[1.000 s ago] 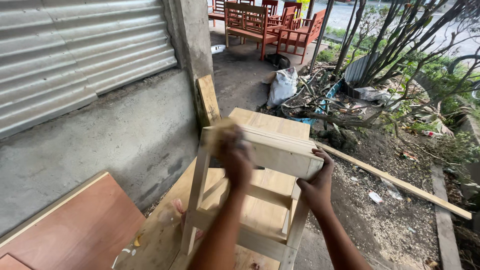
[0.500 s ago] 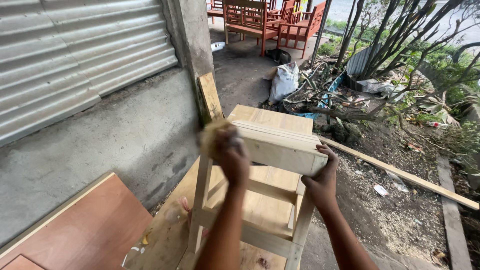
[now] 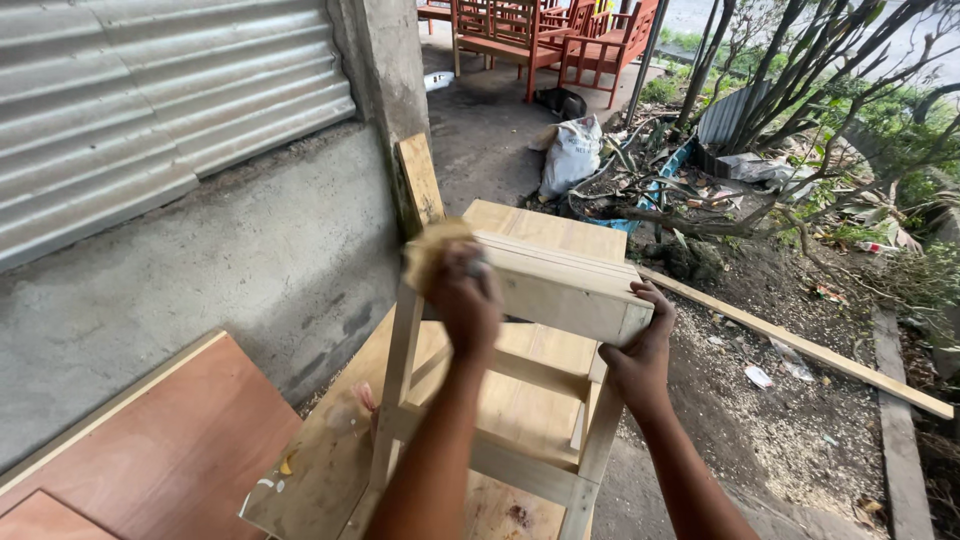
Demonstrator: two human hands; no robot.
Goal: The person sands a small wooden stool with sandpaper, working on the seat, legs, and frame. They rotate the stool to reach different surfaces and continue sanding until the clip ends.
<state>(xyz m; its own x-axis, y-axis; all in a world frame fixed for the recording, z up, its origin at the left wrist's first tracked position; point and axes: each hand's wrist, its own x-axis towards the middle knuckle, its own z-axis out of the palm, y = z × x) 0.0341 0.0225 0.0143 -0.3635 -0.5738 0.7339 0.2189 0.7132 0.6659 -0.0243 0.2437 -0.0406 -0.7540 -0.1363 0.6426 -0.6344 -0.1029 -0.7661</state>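
Rubbing at the front apron of an unfinished pale wooden stool [image 3: 545, 290], the left hand [image 3: 465, 300] has its fingers curled down tight over a tan scrap of sandpaper [image 3: 428, 250], pressed flat against the top left corner of the frame. The right hand [image 3: 640, 350] grips the opposite corner, fingers wrapped round the end of the apron and the top of the leg, bracing it. The stool stands upright on a plywood board [image 3: 330, 460] beside a grey concrete wall [image 3: 250, 260], with a reddish panel [image 3: 150, 450] lying to the left. To my eye the job wants even pressure along the grain, the paper kept flat so the corner is eased and not rounded off, and the bracing hand holding firm so the light frame does not rock or walk on the board.
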